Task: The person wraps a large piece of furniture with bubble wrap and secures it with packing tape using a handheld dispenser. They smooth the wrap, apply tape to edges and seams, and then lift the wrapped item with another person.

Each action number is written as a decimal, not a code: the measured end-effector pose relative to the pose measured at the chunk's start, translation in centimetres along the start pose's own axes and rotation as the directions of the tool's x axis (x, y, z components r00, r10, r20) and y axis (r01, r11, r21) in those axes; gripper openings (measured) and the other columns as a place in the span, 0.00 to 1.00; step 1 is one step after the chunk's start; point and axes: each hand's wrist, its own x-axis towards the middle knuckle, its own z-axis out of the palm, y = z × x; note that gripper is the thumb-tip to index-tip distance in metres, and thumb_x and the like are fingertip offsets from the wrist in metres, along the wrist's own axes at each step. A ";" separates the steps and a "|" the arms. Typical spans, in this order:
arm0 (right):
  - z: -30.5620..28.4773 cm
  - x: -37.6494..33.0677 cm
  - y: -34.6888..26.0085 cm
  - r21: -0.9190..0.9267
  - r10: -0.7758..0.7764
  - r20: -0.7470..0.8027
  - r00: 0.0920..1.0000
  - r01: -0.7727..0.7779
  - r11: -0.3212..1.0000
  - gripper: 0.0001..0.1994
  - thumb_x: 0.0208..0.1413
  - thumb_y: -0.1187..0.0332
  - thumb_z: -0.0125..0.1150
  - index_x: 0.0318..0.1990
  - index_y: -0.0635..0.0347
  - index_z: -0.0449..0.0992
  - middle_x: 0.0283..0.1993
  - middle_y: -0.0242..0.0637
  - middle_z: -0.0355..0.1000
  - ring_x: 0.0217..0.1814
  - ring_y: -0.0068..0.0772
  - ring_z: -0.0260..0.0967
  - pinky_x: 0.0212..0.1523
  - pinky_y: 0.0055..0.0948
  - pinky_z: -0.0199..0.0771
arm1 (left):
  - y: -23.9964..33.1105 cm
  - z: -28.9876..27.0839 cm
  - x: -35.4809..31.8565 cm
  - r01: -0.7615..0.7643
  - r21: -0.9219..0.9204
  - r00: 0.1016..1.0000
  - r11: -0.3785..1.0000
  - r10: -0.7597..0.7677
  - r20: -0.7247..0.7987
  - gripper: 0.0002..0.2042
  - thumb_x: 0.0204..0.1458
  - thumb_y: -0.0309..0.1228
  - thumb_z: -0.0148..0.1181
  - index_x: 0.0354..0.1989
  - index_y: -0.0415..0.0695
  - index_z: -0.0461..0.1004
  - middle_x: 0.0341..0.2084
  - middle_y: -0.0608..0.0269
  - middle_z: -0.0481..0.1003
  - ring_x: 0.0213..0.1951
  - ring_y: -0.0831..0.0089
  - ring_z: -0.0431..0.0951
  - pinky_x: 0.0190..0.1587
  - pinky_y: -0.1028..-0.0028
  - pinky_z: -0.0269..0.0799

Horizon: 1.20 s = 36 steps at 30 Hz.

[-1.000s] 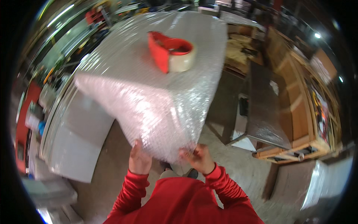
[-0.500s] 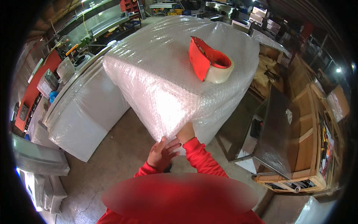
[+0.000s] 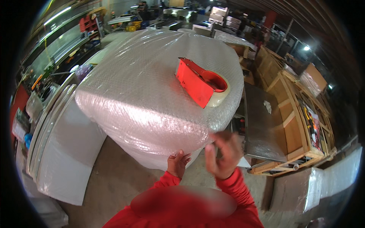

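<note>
A large block wrapped in bubble wrap [image 3: 125, 79] stands in front of me, its wrapped contents hidden. On its top lies a red tape dispenser [image 3: 194, 83] carrying a roll of clear tape [image 3: 219, 98]. At the block's lower near edge, my left hand [image 3: 177, 164] is closed, its bent fingers and thumb on the bubble wrap. My right hand [image 3: 225, 157], blurred by motion, is lifted beside the near right corner with fingers apart and nothing visible in them.
White wrapped panels [image 3: 68, 152] lean at the left. To the right stand a dark metal-topped table [image 3: 264, 125] and a wooden crate frame [image 3: 300, 140] with tools inside. A wrapped box [image 3: 291, 190] sits at lower right. Shelving and equipment fill the background.
My right hand has come out from the wrap's corner and moved right, upward. My left hand's fingers have curled. The view has shifted, and the block and dispenser appear farther left.
</note>
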 end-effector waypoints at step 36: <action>6.5 -13.7 -4.3 -0.620 0.220 0.177 0.959 -0.065 0.782 0.41 0.34 0.67 0.74 0.64 0.28 0.72 0.52 0.43 0.71 0.38 0.38 0.72 0.39 0.33 0.76 | 5.6 -2.1 3.0 -0.535 0.751 0.817 0.388 0.009 0.577 0.08 0.55 0.28 0.60 0.39 0.37 0.80 0.34 0.59 0.83 0.38 0.65 0.83 0.44 0.66 0.77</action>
